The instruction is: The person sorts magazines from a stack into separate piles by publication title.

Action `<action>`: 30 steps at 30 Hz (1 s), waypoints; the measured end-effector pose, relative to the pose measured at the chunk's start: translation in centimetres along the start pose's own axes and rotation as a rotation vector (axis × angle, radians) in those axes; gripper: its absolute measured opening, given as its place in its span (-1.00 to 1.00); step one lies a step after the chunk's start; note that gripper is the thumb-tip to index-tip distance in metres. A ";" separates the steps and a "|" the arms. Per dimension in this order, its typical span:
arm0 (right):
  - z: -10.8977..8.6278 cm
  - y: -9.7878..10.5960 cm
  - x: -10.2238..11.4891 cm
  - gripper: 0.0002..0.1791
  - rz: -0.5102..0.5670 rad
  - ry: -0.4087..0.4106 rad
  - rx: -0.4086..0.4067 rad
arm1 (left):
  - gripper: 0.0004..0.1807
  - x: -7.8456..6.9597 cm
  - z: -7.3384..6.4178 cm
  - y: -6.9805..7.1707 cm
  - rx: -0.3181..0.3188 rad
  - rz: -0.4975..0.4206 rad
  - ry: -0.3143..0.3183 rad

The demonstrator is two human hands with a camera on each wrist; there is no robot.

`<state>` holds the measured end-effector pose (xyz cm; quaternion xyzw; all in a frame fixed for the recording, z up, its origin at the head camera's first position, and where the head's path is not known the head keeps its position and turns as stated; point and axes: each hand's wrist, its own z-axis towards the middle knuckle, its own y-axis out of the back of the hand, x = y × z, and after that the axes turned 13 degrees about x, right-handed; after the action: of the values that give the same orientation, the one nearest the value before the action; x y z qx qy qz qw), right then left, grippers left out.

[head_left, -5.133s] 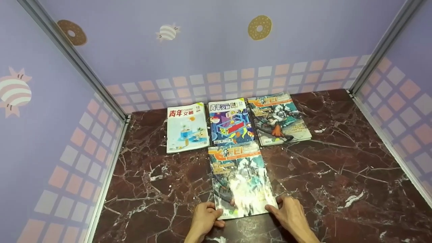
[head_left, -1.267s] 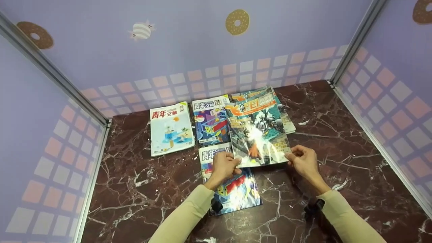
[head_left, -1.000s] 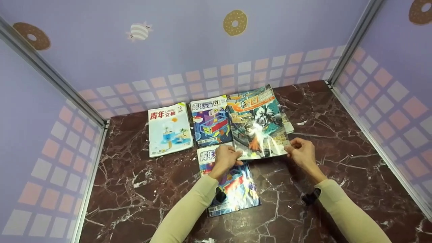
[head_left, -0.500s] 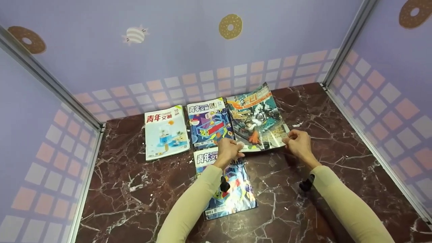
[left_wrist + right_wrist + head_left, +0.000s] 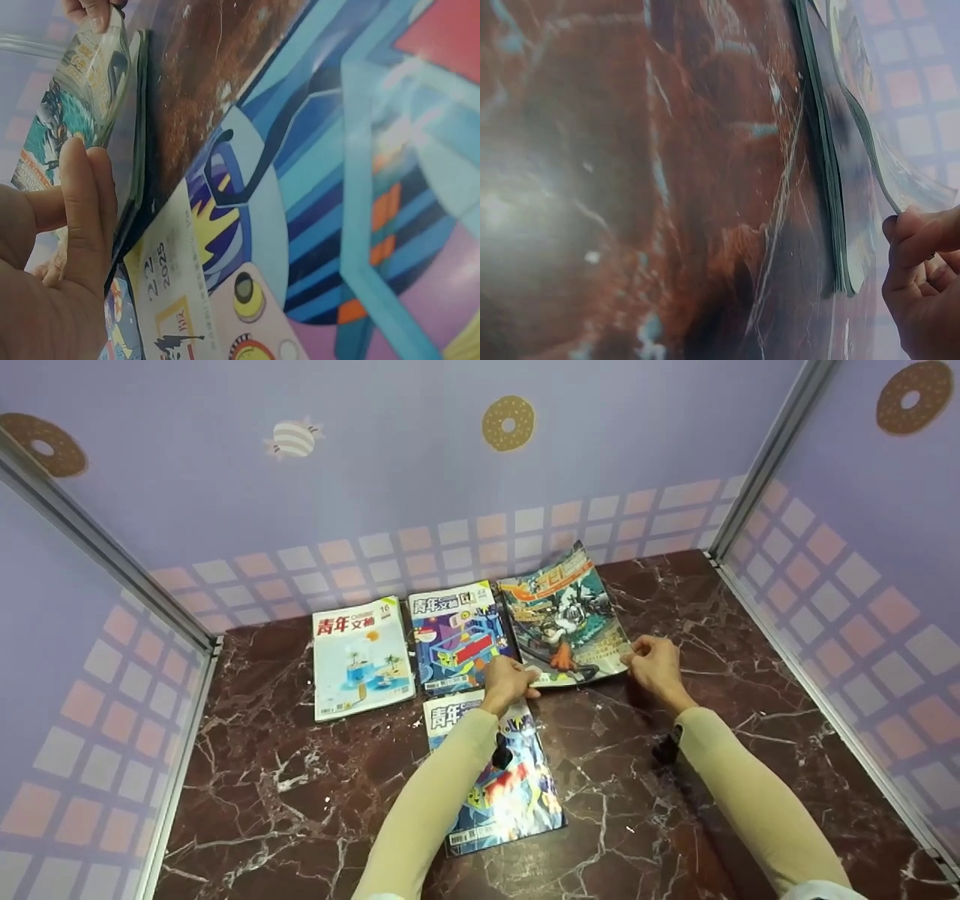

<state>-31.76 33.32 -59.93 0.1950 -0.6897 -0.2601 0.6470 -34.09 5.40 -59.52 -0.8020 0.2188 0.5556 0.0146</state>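
Observation:
A glossy teal-and-orange magazine is held between both hands at the back right, its far right corner curling up toward the wall. My left hand pinches its near left corner, and my right hand pinches the near right one. Beneath it lies another magazine, apart from the raised near edge in the right wrist view and mostly hidden in the head view. Below my left forearm is a purple-blue magazine, partly covered by the sleeve; its cover fills much of the left wrist view.
At the back left lies a white-and-blue magazine. Beside it is a second purple-blue magazine, just left of the held one. The dark red marble tabletop meets purple walls at the back and sides.
The teal-and-orange magazine has been lifted off the front purple-blue one and carried to the back right, over its match. Over the last second both hands have lowered it and moved slightly farther back.

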 end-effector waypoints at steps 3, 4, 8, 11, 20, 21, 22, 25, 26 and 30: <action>0.8 -0.2 0.0 -0.91 0.022 -0.004 0.007 | -0.38 0.5 1.6 0.3 0.007 -0.020 -0.001; 1.0 -0.3 -0.1 -0.92 0.023 -0.010 0.011 | -0.40 0.7 2.0 0.4 0.004 -0.022 -0.002; 1.7 -0.5 -0.1 -0.92 0.013 -0.049 0.023 | -0.48 1.6 3.7 0.3 -0.014 -0.002 0.003; 2.0 -0.7 -0.2 -0.92 -0.009 -0.073 0.013 | -0.58 2.1 4.2 0.1 -0.038 0.047 0.003; 2.4 -1.3 0.1 -0.79 -0.146 -0.011 -0.047 | -0.72 2.8 5.7 -0.7 -0.134 0.183 -0.037; 2.5 -1.3 0.0 -0.80 -0.151 -0.004 -0.051 | -0.71 2.8 5.8 -0.8 -0.137 0.189 -0.042; 2.6 -1.4 -0.1 -0.80 -0.148 -0.006 -0.047 | -0.70 2.8 5.8 -0.8 -0.139 0.188 -0.045; 3.7 -1.9 -1.9 -0.81 -0.149 -0.001 -0.045 | -0.62 2.8 5.6 -1.0 -0.152 0.217 -0.058; 4.2 -2.1 -2.7 -0.81 -0.147 0.001 -0.049 | -0.60 2.8 5.5 -1.0 -0.164 0.243 -0.069; 5.6 -2.7 -5.6 -0.80 -0.172 -0.010 -0.084 | -0.51 2.6 4.8 -1.4 -0.189 0.339 -0.144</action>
<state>-37.05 35.16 -66.12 0.2247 -0.6622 -0.3442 0.6265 -37.10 7.05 -64.04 -0.7096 0.2959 0.6242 -0.1389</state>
